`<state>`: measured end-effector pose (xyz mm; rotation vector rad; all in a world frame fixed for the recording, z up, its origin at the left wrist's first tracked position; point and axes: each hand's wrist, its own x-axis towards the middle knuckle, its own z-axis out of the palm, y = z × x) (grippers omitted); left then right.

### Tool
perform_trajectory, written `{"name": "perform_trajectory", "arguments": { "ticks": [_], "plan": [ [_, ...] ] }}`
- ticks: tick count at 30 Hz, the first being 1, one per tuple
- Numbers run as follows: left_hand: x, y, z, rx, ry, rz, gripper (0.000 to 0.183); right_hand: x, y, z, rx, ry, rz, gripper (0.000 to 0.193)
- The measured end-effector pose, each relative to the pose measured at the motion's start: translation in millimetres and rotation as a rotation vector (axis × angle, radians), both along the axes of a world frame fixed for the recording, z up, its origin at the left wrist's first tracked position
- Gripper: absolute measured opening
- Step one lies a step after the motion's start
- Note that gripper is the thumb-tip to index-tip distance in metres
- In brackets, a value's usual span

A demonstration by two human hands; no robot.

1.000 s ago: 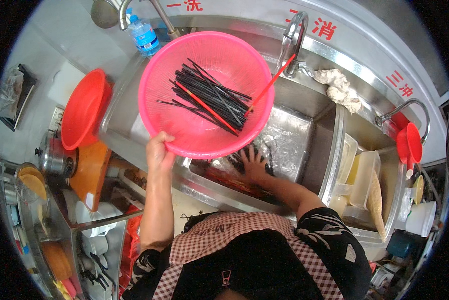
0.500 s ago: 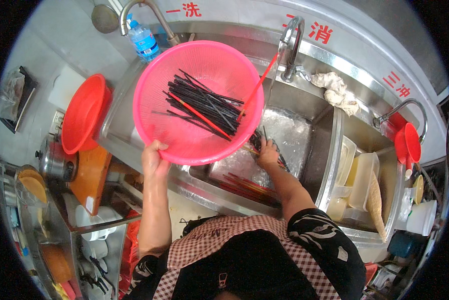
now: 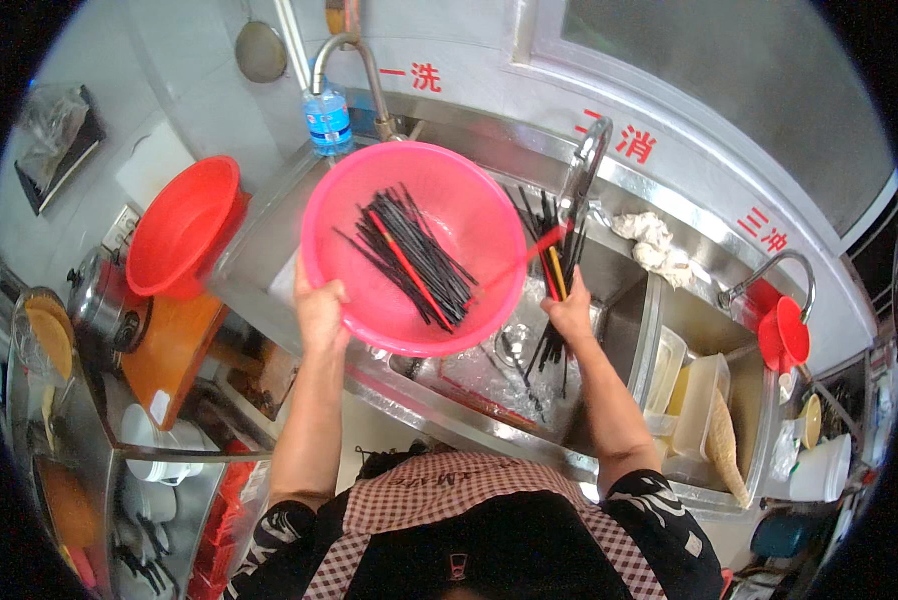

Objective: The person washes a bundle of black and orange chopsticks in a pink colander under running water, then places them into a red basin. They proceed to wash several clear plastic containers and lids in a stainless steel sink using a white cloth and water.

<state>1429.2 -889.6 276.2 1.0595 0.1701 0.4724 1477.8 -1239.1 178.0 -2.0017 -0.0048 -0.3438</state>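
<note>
My left hand (image 3: 321, 312) grips the near left rim of a pink colander (image 3: 319, 215), holding it above the left part of the sink. A pile of mostly black chopsticks (image 3: 414, 262) lies in the colander, with a red one on top. A long red stick (image 3: 541, 246) reaches from the colander over its right rim. To the right, my right hand (image 3: 571, 312) is closed round a bunch of black chopsticks (image 3: 547, 350), with a yellow and a red one among them, raised under the middle tap (image 3: 581, 170). A few loose chopsticks (image 3: 531, 388) lie in the wet sink basin (image 3: 619, 330) below.
The right basin holds clear plastic containers (image 3: 691, 420) and a tan loofah-like piece (image 3: 726, 450). A white cloth (image 3: 653, 245) lies on the back ledge. A blue-labelled bottle (image 3: 327, 122) stands behind the colander. Left are a red basin (image 3: 184, 225) and a wooden board (image 3: 174, 345).
My right hand has come up from the sink basin with a bunch of chopsticks. Fewer chopsticks lie on the basin floor. My left hand keeps its hold on the colander, and the view has shifted.
</note>
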Motion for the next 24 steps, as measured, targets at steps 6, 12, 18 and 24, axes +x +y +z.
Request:
{"name": "perform_trajectory", "arguments": {
  "ticks": [6, 12, 18, 24],
  "plan": [
    [4.5, -34.9, 0.2, 0.072, -0.106, -0.067, 0.083, 28.3, 47.0, 135.1, -0.277, -0.401, 0.041, 0.055],
    [13.6, -51.0, -9.5, 0.023, -0.141, -0.146, 0.081, 37.1, 116.1, 192.6, 0.04, -0.411, 0.119, 0.053],
    [17.6, -52.6, -4.1, -0.011, -0.116, -0.145, 0.078, 16.7, 130.1, 87.5, 0.007, -0.174, 0.255, 0.071],
    [25.2, -49.4, -16.7, -0.1, -0.044, -0.234, 0.08, 4.7, 106.7, 80.0, -0.362, -0.046, 0.314, 0.07]
  ]
}}
